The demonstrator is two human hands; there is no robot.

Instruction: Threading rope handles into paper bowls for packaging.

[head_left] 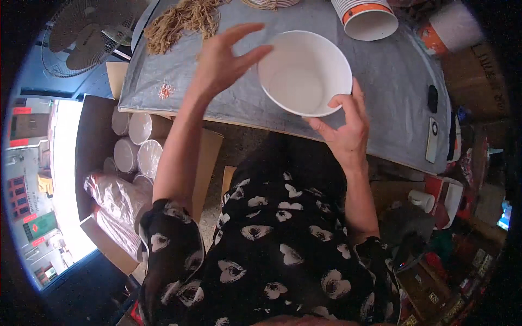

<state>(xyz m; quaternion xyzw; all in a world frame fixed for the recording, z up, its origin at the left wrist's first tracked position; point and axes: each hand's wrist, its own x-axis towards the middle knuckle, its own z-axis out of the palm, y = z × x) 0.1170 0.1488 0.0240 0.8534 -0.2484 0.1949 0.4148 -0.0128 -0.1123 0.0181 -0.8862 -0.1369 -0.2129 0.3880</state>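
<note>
A wide white paper bucket (302, 73) is tilted so that its open mouth faces me, above the front part of the grey-covered table (391, 108). My right hand (346, 122) grips its lower right rim, with the thumb below and the fingers round the side. Just left of the bucket, my left hand (225, 60) is raised with thumb and fingers apart. It holds nothing, and its thumb tip comes close to the bucket's left rim. The bucket's outer side is mostly hidden.
Tan strings (179, 24) lie at the table's far left. A stack of paper buckets (370, 22) rests at the far right. A cardboard box (98, 125) left of me holds several wrapped round stacks (140, 128). A fan (87, 38) stands beyond it.
</note>
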